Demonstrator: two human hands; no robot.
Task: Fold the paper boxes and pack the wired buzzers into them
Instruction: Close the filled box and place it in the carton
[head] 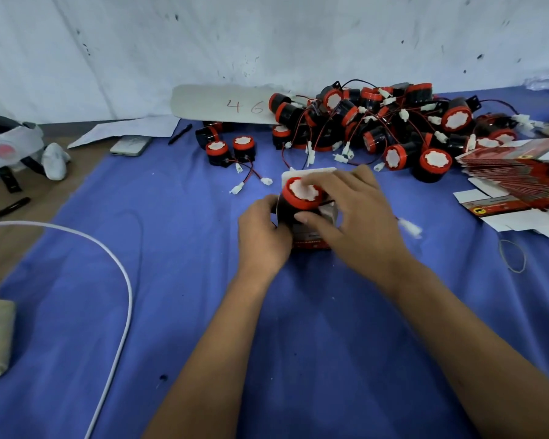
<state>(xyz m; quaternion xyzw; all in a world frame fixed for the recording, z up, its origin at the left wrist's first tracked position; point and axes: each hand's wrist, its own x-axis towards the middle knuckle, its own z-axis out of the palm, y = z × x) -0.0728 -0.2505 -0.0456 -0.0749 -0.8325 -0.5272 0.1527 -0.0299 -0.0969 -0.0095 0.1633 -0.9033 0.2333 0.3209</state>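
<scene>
On blue cloth [178, 280], centre: packing.
Left hand [262, 231]: is gripping paper box [311, 239].
Right hand [352, 213]: is pinching buzzer [301, 198] into it.

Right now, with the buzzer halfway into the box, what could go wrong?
1. The buzzer's white connector trails outside the paper box to the right; closing flaps may pinch its wire.
2. The buzzer sits high in the opening, so the right hand pushing hard could crush the thin box that the left hand holds.
</scene>
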